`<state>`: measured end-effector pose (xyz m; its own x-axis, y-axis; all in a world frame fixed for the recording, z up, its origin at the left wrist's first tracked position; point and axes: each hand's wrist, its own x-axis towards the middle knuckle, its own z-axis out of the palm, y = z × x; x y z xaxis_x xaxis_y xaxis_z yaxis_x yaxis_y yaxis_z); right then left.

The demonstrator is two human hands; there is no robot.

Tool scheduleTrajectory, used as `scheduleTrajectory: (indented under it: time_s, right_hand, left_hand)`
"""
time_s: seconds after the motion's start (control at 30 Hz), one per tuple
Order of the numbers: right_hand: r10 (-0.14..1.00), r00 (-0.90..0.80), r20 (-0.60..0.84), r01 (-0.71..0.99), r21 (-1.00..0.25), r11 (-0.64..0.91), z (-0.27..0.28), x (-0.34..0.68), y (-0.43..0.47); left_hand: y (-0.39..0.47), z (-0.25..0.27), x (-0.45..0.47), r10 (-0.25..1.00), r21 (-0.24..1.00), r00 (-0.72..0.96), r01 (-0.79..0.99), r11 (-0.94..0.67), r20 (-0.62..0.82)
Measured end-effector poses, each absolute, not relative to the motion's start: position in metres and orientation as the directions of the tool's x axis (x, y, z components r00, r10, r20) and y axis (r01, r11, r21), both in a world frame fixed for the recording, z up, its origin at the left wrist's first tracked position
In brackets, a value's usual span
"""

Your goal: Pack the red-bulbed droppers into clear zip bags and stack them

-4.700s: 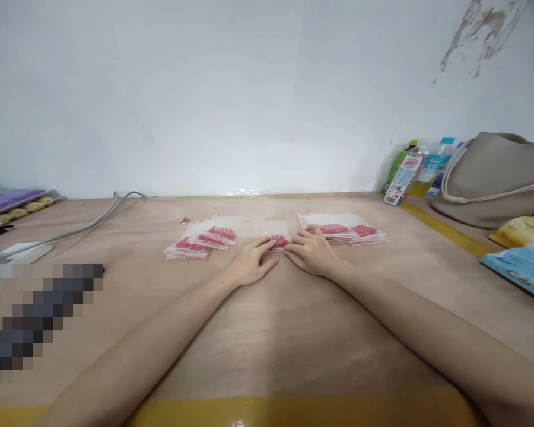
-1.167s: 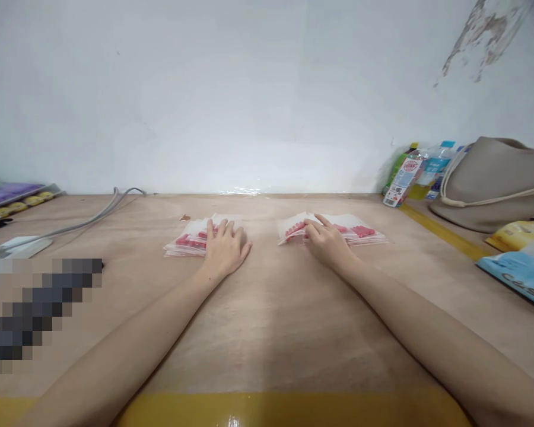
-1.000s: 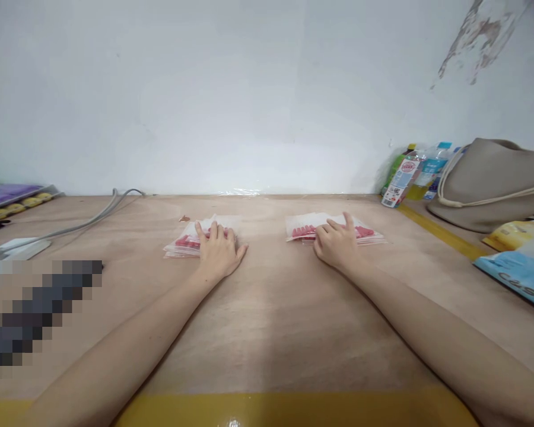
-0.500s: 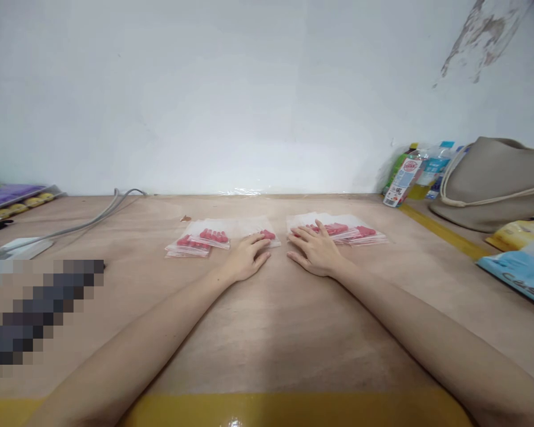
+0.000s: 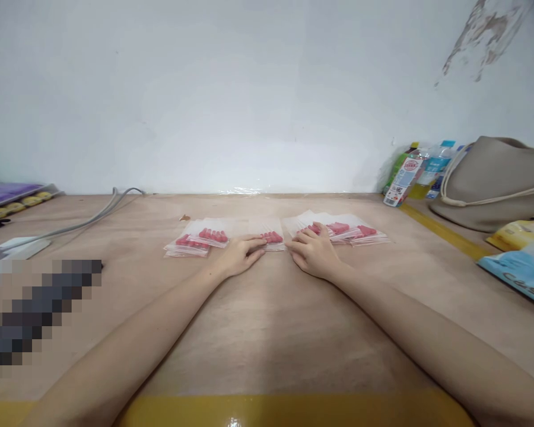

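Observation:
Small clear zip bags with red pieces inside lie in groups across the wooden table. My left hand (image 5: 241, 255) rests palm down with fingers stretched out, their tips at the left edge of the middle bag (image 5: 272, 237). On the front left of the right-hand bags (image 5: 340, 228) lies my right hand (image 5: 315, 251), its fingers apart and slightly bent, hiding part of the bags below. To the left of my left hand, overlapping bags (image 5: 196, 242) form another group. Neither hand grips anything.
A grey cable (image 5: 89, 224) runs over the table at left, near purple and yellow packs (image 5: 18, 198). Bottles (image 5: 436, 169), a carton (image 5: 403, 181), a grey-beige bag (image 5: 493, 184) and a blue packet (image 5: 518, 273) stand or lie at right. A white wall (image 5: 249, 95) rises behind.
My left hand has slid a little left, uncovering more of the middle bag's red pieces. My right hand's fingers have drawn in and bent slightly over the bags.

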<state>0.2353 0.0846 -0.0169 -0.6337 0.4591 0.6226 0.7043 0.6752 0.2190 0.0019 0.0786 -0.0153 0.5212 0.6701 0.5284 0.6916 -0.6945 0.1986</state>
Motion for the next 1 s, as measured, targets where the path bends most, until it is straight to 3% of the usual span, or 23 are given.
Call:
scheduleTrajectory:
  time_s: [0.23,0.37,0.57,0.73,1.0]
  right_hand:
    - [0.274,-0.777,0.566,0.591,0.509,0.626,-0.013,0.233,0.100]
    - [0.177,-0.794,0.582,0.557,0.578,0.597,-0.014,0.227,0.107]
    - [0.210,-0.713,0.669,0.644,0.506,0.573,-0.021,0.221,0.108]
    - [0.240,-0.733,0.637,0.611,0.460,0.644,-0.019,0.224,0.107]
    - [0.308,-0.698,0.647,0.630,0.348,0.694,-0.017,0.223,0.104]
  left_hand:
    - [0.079,-0.015,0.000,0.699,0.234,0.487,0.706,-0.668,0.524]
    - [0.077,-0.014,0.001,0.707,0.246,0.475,0.710,-0.659,0.523]
    - [0.078,-0.015,0.001,0.705,0.240,0.473,0.713,-0.658,0.528]
    - [0.079,-0.018,0.000,0.686,0.205,0.487,0.714,-0.669,0.541]
    - [0.083,-0.016,0.013,0.558,0.014,0.566,0.694,-0.720,0.607]
